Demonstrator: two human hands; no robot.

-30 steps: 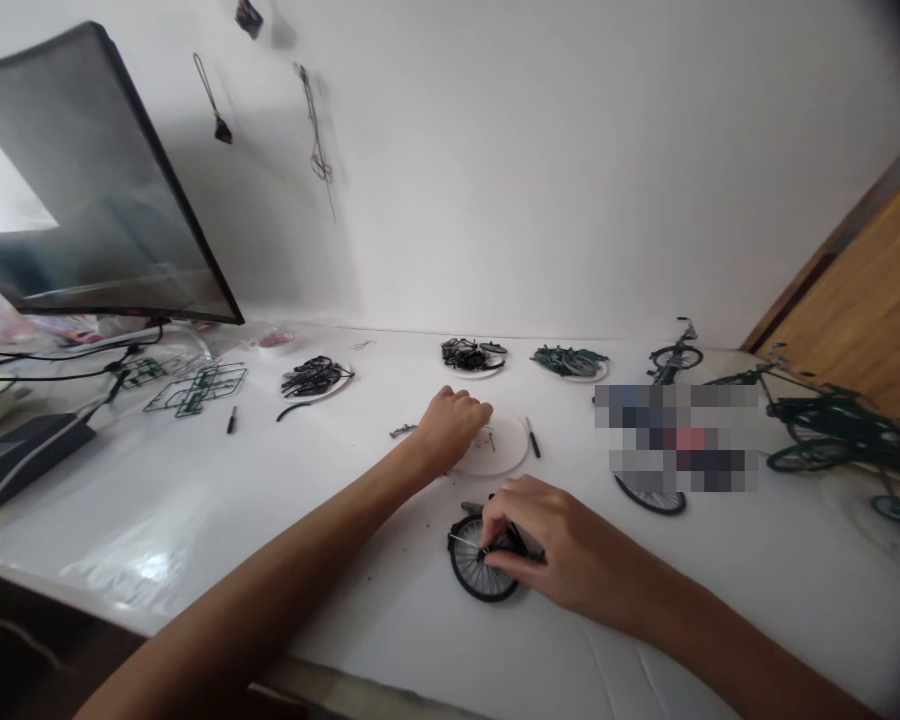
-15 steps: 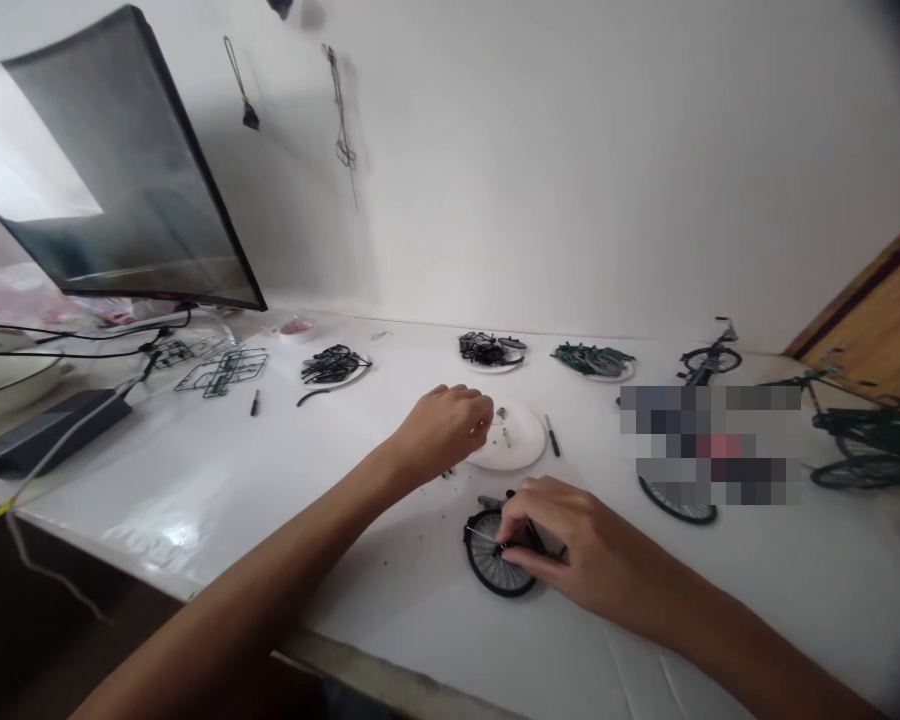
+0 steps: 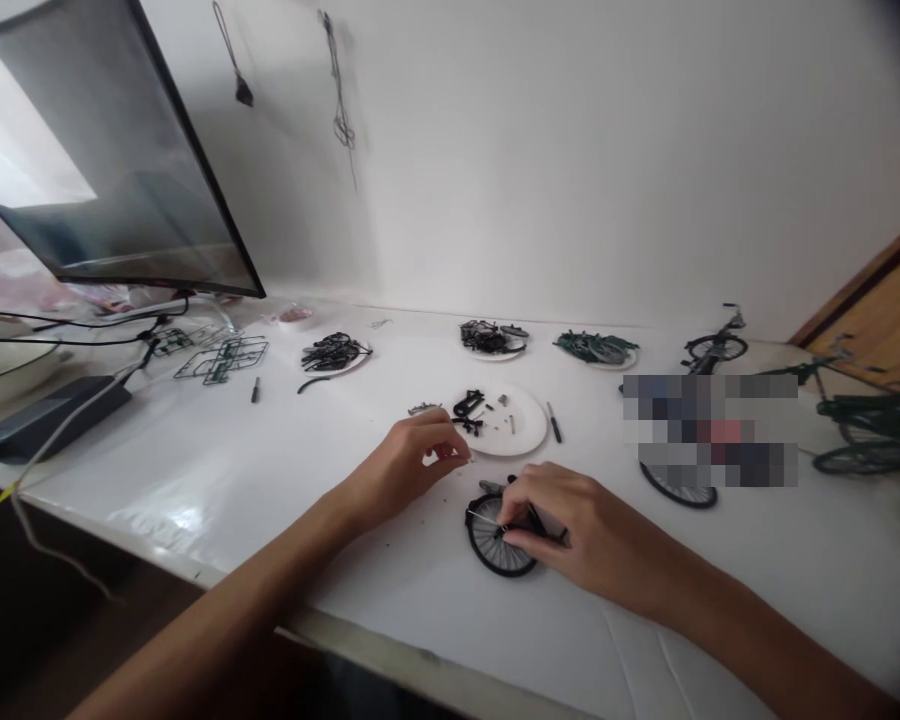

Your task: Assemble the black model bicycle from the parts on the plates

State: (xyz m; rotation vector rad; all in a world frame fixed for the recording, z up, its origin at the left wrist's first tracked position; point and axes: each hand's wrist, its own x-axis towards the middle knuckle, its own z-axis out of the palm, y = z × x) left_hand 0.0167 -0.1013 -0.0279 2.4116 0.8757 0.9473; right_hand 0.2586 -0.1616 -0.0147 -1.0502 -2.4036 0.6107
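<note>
A small black model bicycle wheel (image 3: 491, 555) with grey spokes lies on the white table, joined to dark frame parts partly hidden by my hand. My right hand (image 3: 570, 520) pinches this model bicycle part near the hub, where a thin silver rod crosses the spokes. Just up and left of the wheel, my left hand (image 3: 412, 455) is closed in a pinch. A tiny pale piece shows at its fingertips, too small to name. Behind that hand, a white plate (image 3: 529, 440) carries black parts (image 3: 467, 403) and several tiny metal pieces.
A screwdriver (image 3: 554, 424) lies right of the plate, another (image 3: 255, 390) farther left. Plates of black parts (image 3: 333, 351), more black parts (image 3: 487, 338) and green parts (image 3: 596, 348) line the back. A green model bicycle (image 3: 870, 420) stands right; a monitor (image 3: 135, 150) rises left.
My left hand has moved from over the plate toward me, down near the wheel, uncovering the black parts. My right hand keeps its pinch at the hub. The view has tilted slightly down.
</note>
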